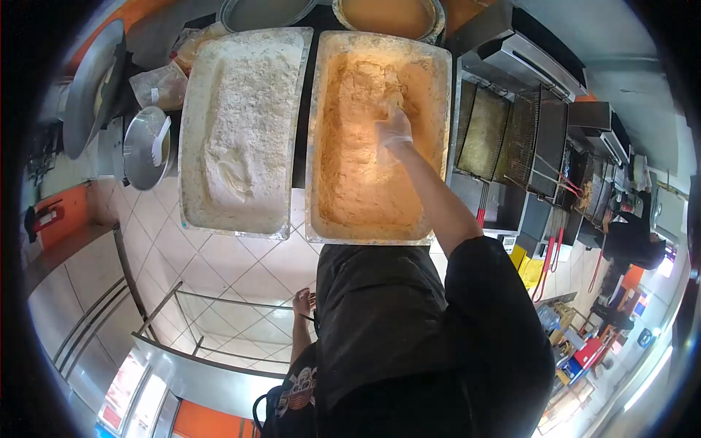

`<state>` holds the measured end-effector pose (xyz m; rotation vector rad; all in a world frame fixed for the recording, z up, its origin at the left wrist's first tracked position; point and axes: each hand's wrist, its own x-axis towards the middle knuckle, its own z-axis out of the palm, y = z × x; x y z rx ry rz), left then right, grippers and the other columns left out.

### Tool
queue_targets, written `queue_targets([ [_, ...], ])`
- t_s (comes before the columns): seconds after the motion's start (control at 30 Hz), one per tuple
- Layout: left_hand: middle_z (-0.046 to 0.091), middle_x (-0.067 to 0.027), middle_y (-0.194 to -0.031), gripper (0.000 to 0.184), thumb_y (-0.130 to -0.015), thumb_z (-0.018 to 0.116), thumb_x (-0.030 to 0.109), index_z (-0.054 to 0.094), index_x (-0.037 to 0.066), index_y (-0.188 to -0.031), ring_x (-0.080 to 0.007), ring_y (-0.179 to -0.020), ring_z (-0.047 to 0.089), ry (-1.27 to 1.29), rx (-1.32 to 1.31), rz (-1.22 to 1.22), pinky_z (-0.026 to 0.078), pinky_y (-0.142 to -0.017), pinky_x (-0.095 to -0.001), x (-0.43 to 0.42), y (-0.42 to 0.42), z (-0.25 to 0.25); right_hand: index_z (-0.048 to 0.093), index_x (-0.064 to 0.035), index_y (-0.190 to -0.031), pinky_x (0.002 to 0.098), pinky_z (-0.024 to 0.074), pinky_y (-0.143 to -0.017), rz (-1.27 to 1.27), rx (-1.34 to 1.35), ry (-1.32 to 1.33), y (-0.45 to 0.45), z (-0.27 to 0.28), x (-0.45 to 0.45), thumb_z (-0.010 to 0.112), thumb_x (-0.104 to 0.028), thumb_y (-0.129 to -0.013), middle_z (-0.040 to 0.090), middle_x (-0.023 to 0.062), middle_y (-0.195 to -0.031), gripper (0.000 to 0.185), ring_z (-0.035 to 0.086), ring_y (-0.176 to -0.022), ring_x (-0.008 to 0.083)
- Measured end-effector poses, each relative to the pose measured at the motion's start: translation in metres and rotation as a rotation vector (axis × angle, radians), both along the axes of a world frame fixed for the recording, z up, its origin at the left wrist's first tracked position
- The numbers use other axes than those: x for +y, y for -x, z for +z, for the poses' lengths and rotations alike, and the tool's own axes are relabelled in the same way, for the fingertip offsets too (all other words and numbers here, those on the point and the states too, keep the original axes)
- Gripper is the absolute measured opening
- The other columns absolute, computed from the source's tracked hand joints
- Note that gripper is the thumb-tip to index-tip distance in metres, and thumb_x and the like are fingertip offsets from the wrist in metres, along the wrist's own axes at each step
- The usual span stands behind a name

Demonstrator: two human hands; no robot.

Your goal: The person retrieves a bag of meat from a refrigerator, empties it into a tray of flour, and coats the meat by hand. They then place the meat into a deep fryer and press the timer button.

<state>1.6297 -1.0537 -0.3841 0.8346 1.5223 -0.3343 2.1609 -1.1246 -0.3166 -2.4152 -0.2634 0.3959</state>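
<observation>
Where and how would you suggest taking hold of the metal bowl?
I would grip the metal bowl by its near rim, coming from your side: that round edge looks free, while a white utensil lies at its right.

wht powder (252, 102), orange-tan powder (354, 146), blk sleeve (485, 314), red handles (545, 270), pale tiles (252, 257) w/ dk grid
</observation>
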Motion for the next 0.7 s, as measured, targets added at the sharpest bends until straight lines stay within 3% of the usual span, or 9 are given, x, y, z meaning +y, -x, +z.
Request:
queue_targets([
  [0.07,0.057,-0.0124,-0.081,0.023,-0.083,0.044,0.013,0.046,0.004,-0.105,-0.0173,-0.063,0.055,0.024,-0.044,-0.002,0.046,-0.054,-0.0268,0.004,0.005,-0.013,0.046,-0.0051,-0.106,0.0365,0.044,-0.074,-0.023,0.008,-0.136,0.004,0.003,-0.005,0.053,-0.006,-0.069,0.053,0.02,-0.096,0.038,0.054,-0.083,0.0348],
  [0.27,0.057,-0.0131,-0.084,0.028,-0.08,0.045,0.013,0.044,0.002,-0.106,-0.0176,-0.068,0.056,-0.024,-0.156,-0.072,0.047,-0.059,-0.0283,0.014,-0.014,-0.016,0.047,-0.0035,-0.104,0.0424,0.0364,-0.083,0.226,-0.068,0.08,0.033,-0.012,-0.02,0.053,-0.011,-0.071,0.046,0.0201,-0.103,0.035,0.045,-0.097,0.0365],
  [0.33,0.058,-0.0127,-0.084,0.028,-0.08,0.044,0.013,0.044,0.002,-0.106,-0.0171,-0.069,0.056,-0.041,-0.18,-0.058,0.047,-0.06,-0.0282,0.015,-0.015,-0.017,0.046,0.0008,-0.102,0.0435,0.0328,-0.085,0.043,-0.382,0.412,0.07,0.025,-0.021,0.047,-0.011,-0.075,0.045,0.0201,-0.106,0.03,0.041,-0.102,0.0354],
  [0.4,0.058,-0.0126,-0.085,0.027,-0.081,0.042,0.012,0.045,0.003,-0.106,-0.0166,-0.069,0.056,-0.07,-0.21,-0.091,0.046,-0.06,-0.0276,0.011,-0.015,-0.013,0.044,0.0019,-0.107,0.0438,0.0326,-0.086,-0.005,-0.24,0.418,0.059,0.024,-0.027,0.045,-0.014,-0.076,0.041,0.0235,-0.112,0.035,0.039,-0.104,0.0366],
  [0.43,0.058,-0.0125,-0.084,0.026,-0.081,0.042,0.011,0.045,0.003,-0.105,-0.0165,-0.069,0.056,-0.051,-0.18,-0.099,0.046,-0.059,-0.0275,0.01,-0.017,-0.011,0.046,0.001,-0.107,0.0447,0.0325,-0.086,0.262,-0.144,0.703,0.044,0.0,-0.033,0.047,-0.018,-0.075,0.041,0.0245,-0.113,0.037,0.04,-0.104,0.0365],
  [0.53,0.058,-0.0122,-0.083,0.026,-0.08,0.041,0.009,0.045,0.003,-0.105,-0.0158,-0.066,0.055,-0.025,-0.126,-0.098,0.046,-0.059,-0.0276,0.008,-0.014,-0.01,0.042,0.0005,-0.11,0.0396,0.0376,-0.081,0.336,-0.208,0.865,0.02,-0.016,-0.033,0.044,-0.029,-0.076,0.047,0.0199,-0.105,0.044,0.046,-0.096,0.0362],
  [0.6,0.058,-0.0115,-0.082,0.025,-0.08,0.041,0.009,0.045,0.003,-0.104,-0.0153,-0.063,0.055,0.006,-0.08,-0.065,0.046,-0.058,-0.0274,0.009,-0.012,-0.01,0.046,-0.0003,-0.105,0.0365,0.0399,-0.079,0.309,-0.2,0.526,0.01,0.02,-0.026,0.047,-0.035,-0.076,0.049,0.0182,-0.106,0.046,0.048,-0.096,0.0325],
  [0.67,0.058,-0.0111,-0.08,0.025,-0.08,0.042,0.009,0.045,0.004,-0.104,-0.015,-0.061,0.055,0.005,-0.1,-0.002,0.046,-0.056,-0.0266,0.008,-0.004,-0.015,0.046,0.0001,-0.105,0.0354,0.0401,-0.079,0.394,-0.164,0.578,-0.009,-0.049,-0.048,0.048,-0.038,-0.074,0.049,0.0183,-0.105,0.049,0.049,-0.097,0.03],
  [0.7,0.058,-0.011,-0.08,0.025,-0.08,0.042,0.011,0.045,0.004,-0.104,-0.0151,-0.062,0.056,-0.014,-0.113,-0.001,0.046,-0.055,-0.0264,0.007,-0.004,-0.015,0.046,0.0003,-0.105,0.0348,0.0402,-0.079,0.434,-0.146,0.605,-0.01,-0.047,-0.048,0.049,-0.04,-0.074,0.049,0.0184,-0.104,0.051,0.049,-0.097,0.0288],
])
